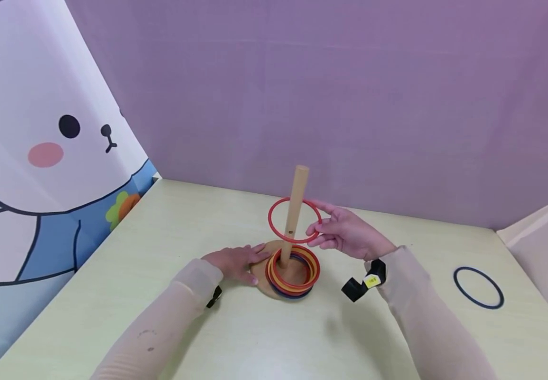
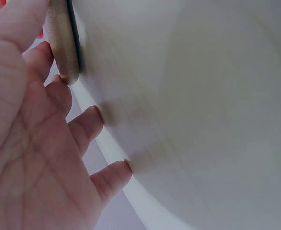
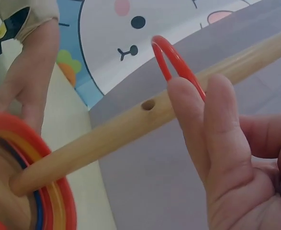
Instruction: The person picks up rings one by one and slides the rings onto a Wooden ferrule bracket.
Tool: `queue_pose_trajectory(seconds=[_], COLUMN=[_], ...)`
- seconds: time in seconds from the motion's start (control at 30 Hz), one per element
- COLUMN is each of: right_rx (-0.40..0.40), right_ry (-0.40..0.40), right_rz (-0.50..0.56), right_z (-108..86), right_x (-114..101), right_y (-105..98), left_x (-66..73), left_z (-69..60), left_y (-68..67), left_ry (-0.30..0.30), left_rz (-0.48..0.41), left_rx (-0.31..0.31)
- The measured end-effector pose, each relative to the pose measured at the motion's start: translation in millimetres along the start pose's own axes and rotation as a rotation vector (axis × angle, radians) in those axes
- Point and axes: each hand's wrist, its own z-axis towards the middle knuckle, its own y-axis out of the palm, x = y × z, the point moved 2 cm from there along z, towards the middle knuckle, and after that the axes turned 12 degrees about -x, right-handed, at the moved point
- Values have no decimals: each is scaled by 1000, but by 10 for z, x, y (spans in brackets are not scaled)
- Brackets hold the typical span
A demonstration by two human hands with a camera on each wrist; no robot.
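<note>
A wooden peg (image 1: pixel 297 198) rises from a round wooden base (image 1: pixel 260 272) on the table. Several red, yellow and blue rings (image 1: pixel 316 264) lie stacked around its foot. My right hand (image 1: pixel 349 232) pinches a red ring (image 1: pixel 274 228) by its right side; the ring encircles the peg, well above the stack. In the right wrist view, that red ring (image 3: pixel 178 64) shows at the fingertips beside the peg (image 3: pixel 106 146). My left hand (image 1: pixel 236 263) rests with extended fingers on the left edge of the base. The left wrist view shows the fingers (image 2: pixel 85 127) against the base's rim (image 2: pixel 63 43) and the tabletop.
One dark blue ring (image 1: pixel 479 305) lies flat on the table at the right. A purple cloth wall (image 1: pixel 326 105) stands behind the table (image 1: pixel 274 338), and a cartoon-printed panel (image 1: pixel 22 121) borders it on the left.
</note>
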Motion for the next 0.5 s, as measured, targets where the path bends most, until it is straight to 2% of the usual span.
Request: queue_pose_trajectory(seconds=[0.5], right_rx=[-86], right_ry=[106], right_rz=[-64], right_z=[106], right_x=[440], right_y=[-113], left_x=[-6], left_z=[28], left_y=[23], left_ry=[-34], left_rz=[-17], left_rx=[8])
